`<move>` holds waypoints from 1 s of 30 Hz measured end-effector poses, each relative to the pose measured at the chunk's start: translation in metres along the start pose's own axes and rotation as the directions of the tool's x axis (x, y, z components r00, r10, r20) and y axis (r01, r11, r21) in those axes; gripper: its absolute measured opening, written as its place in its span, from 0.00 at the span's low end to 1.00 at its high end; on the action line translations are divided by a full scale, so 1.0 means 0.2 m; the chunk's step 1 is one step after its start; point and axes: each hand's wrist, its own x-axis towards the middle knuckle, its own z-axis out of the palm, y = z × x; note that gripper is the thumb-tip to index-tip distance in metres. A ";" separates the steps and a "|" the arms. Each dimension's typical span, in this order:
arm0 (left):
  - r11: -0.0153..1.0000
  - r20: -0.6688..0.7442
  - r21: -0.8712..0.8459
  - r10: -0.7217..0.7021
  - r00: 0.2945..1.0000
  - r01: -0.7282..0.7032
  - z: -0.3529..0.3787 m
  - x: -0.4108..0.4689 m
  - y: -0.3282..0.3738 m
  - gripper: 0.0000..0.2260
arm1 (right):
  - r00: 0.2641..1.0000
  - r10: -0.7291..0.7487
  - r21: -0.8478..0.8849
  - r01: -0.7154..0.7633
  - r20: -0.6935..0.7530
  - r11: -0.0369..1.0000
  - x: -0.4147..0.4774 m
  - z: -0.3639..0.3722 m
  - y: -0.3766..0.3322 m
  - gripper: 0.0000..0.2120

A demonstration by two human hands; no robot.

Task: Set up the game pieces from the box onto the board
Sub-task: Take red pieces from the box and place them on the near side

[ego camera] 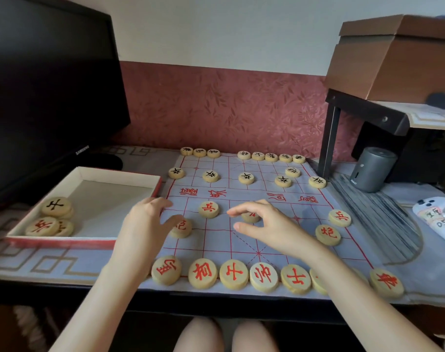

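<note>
So the board is laid flat in the middle of the desk and it's mostly filled in by now. The black side at the far edge has its five soldiers out and a back row with one gap in it, though I only spot one black cannon. The red back row along the near edge looks about full, but both forearms cover bits of it. Both red cannons are down, and I count three red soldiers. One of them, the middle soldier, sits right under the right hand, whose fingers arch loosely over it without really pinching it. The left hand is relaxed and holding nothing, thumb resting against the left red cannon. The box sits just left of the board with about four pieces in it, a black piece and a red soldier on top of two half-hidden ones. So I'd say just a handful to go. Around it: a monitor looming over the box, a grey cylinder and a cardboard box on a shelf to the right. Nothing really blocks the reach.
</note>
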 end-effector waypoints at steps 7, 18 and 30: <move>0.979 -0.089 0.177 -0.087 0.992 0.101 -0.26 0.07 -0.29 0.16 | 0.996 -0.086 0.025 0.085 0.016 0.996 0.17 0.09 -0.10 0.11; 0.841 -0.095 0.320 -0.430 0.898 0.437 -0.43 0.01 -0.74 0.21 | 0.945 -0.291 0.052 0.286 0.148 0.957 0.62 0.49 -0.49 0.13; 0.893 -0.216 0.212 -0.352 0.911 0.396 -0.45 0.01 -0.75 0.22 | 0.932 -0.256 0.008 0.262 0.255 0.965 0.82 0.79 -0.63 0.17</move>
